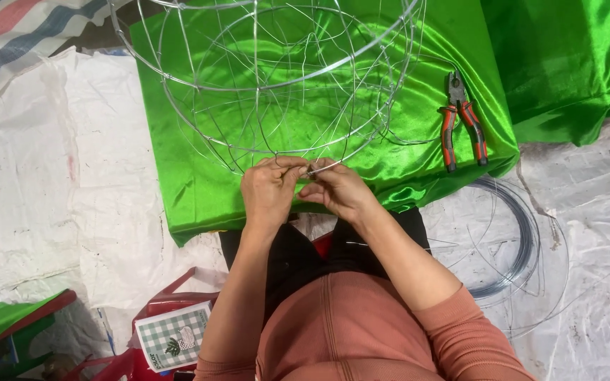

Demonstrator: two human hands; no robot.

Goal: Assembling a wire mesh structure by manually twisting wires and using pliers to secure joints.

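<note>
Salmon-sleeved forearms are being extended far toward the wire frame on green satin cloth. Its near rim is being pinched between the left hand and right hand, fingers closed on a thin wire end lying left-right.

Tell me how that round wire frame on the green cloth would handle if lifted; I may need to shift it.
The wire frame is thin hoops and spokes with mostly open space, so it is probably light for its size. Such thin wire likely flexes rather than staying rigid. Its rounded form could roll on the shiny green cloth, which looks slippery. Both hands pinch its near rim.
</note>
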